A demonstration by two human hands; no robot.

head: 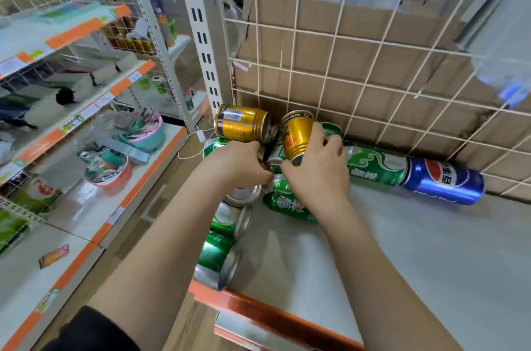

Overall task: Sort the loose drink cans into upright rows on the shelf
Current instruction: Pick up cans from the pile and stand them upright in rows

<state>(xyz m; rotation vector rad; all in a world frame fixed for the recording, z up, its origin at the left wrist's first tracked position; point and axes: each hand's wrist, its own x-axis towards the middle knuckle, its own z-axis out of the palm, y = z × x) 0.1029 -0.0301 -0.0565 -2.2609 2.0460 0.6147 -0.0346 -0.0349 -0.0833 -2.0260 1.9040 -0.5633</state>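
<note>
The grey shelf [402,258] ends at the wire grid [353,68]. Along the grid's foot a blue can [444,184] and a green can [376,170] lie end to end; more green cans [215,254] lie farther out from the grid. In the grid's left corner lies a gold can [241,126]. Just before the grid the right hand [319,176] curls round a second gold can [297,136], tilted. The left hand [238,163] curls its fingers downward among cans; its hold seems hidden.

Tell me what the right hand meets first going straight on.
Likely the lying gold can, almost touching the held can in the right hand; depth unclear, so maybe the back grid instead.
</note>
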